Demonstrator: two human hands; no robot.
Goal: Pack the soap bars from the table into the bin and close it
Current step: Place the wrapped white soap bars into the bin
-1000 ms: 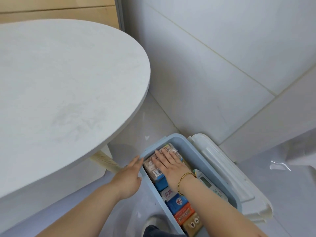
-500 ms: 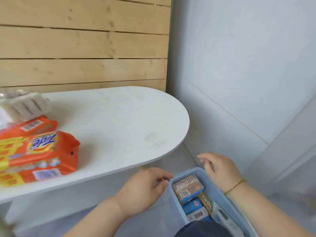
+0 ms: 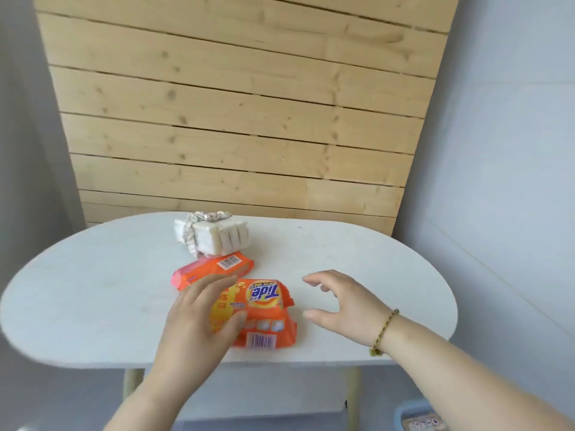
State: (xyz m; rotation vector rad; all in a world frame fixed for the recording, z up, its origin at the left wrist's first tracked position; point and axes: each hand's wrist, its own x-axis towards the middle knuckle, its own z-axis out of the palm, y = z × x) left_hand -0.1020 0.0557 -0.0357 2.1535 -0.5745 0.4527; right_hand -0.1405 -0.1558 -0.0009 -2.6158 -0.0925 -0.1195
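Left grip (image 3: 199, 321) partly covers orange Tide pack (image 3: 267, 306).

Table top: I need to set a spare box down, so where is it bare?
The table is bare at its left end, from rim to orange pack, and at its right end beyond the right hand. Crowded: the middle, with white soap bundle, orange pack, Tide pack and the left hand.

My one head camera looks forward and down, close over the counter (image 3: 357, 275), facing a plank wall (image 3: 236, 119).
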